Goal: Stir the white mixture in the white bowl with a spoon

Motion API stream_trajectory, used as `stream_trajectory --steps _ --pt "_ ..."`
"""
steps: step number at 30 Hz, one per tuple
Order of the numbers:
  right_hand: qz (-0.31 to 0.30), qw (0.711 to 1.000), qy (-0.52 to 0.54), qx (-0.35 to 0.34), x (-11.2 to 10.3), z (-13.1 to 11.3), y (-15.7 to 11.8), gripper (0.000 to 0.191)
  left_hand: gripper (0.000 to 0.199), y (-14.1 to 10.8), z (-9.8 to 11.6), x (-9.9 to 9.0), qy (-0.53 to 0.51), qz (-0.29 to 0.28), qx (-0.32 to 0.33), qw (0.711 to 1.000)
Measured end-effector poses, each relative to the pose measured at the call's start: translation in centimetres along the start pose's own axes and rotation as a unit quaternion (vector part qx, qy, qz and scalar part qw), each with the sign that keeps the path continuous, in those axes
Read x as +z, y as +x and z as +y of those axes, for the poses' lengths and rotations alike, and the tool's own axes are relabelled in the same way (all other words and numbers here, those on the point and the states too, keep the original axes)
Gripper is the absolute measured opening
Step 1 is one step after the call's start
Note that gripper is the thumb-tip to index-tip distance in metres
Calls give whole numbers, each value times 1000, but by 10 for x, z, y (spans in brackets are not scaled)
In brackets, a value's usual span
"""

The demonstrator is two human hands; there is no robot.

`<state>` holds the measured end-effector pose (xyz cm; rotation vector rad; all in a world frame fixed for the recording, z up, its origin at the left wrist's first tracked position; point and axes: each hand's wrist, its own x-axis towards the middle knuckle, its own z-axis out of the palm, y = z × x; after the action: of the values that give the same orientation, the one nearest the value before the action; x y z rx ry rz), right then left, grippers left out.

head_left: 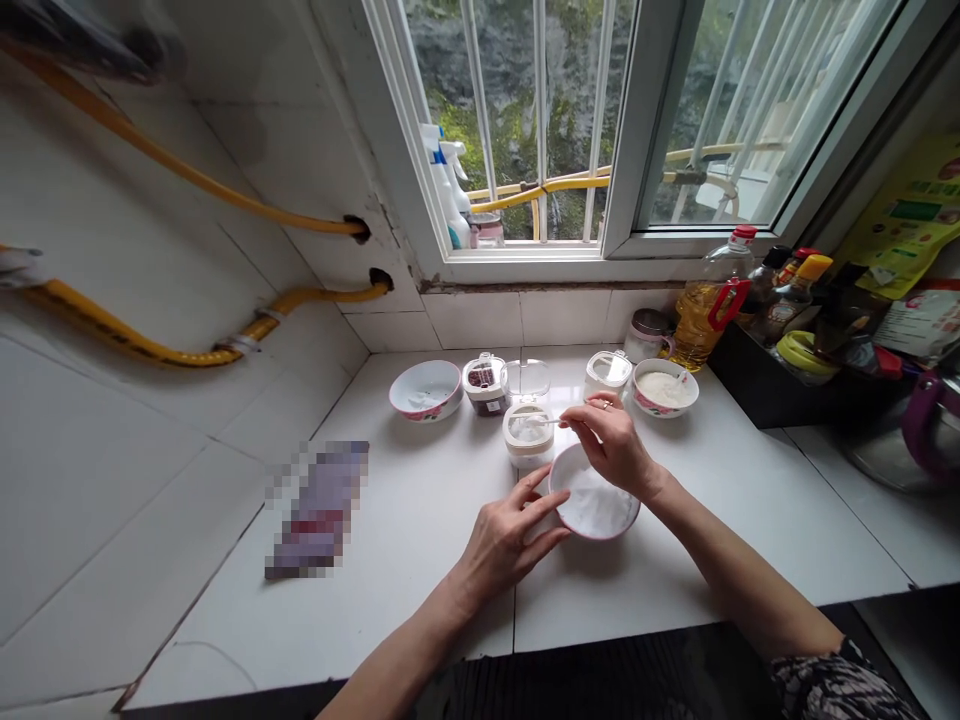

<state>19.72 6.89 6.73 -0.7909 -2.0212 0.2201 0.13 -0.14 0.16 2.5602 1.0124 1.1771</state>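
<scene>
My right hand (611, 440) pinches the handle of a small white spoon (541, 421), whose bowl end is over an open square jar (528, 450) of white powder. Below it, a pink-rimmed bowl (596, 505) holds more white powder. My left hand (514, 530) rests against that bowl's left side with its fingers apart, holding nothing. The jar's clear lid (528, 378) stands raised behind its opening. Just behind the jar is a lidded jar of dark red contents (487, 385).
A white bowl (426, 391) stands left of the jars. To the right are another lidded jar (607, 373), a bowl of pale grains (664, 388), an oil bottle (697, 318) and a black box of condiments (780, 385). A blurred packet (319, 512) lies at left.
</scene>
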Motion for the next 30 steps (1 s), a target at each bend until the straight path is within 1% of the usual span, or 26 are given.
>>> stream_trajectory --steps 1,2,4,7,9,12,15,18,20,23,26,28,30 --pt "9 1000 1 9 0 0 -2 15 31 0 0 -1 -3 -3 -1 1000" --pt "24 999 15 33 0 0 -3 14 31 0 1 -1 -5 -4 -4 1000" --pt "50 990 81 108 -3 1 -6 11 29 0 2 -2 3 3 -9 1000" --pt "81 953 192 220 -12 3 -8 14 29 -1 5 -3 33 38 -5 999" --pt "89 936 225 254 -20 5 -8 16 29 -1 8 -4 49 52 9 997" --pt "73 933 233 262 -30 6 -8 17 30 -1 10 -7 44 37 60 997" --pt "33 939 226 256 -35 4 -8 18 29 -2 9 -9 4 19 63 998" --pt "-16 952 194 237 -39 1 -8 14 28 -3 8 -10 -31 26 56 998" --pt "-58 965 150 207 -43 -1 -8 11 26 -3 8 -10 -42 41 64 996" --pt "-126 982 42 133 -45 -4 -9 12 23 -4 10 -10 -42 67 55 995" --pt "-159 985 -48 54 -41 -6 -12 15 32 -2 10 -8 -35 67 4 997" --pt "-186 981 -47 22 -37 -7 -13 17 44 -1 8 -6 -53 43 -34 997" --pt "-209 978 -26 4 -35 -10 -14 19 58 0 6 -4 -81 15 -57 995"
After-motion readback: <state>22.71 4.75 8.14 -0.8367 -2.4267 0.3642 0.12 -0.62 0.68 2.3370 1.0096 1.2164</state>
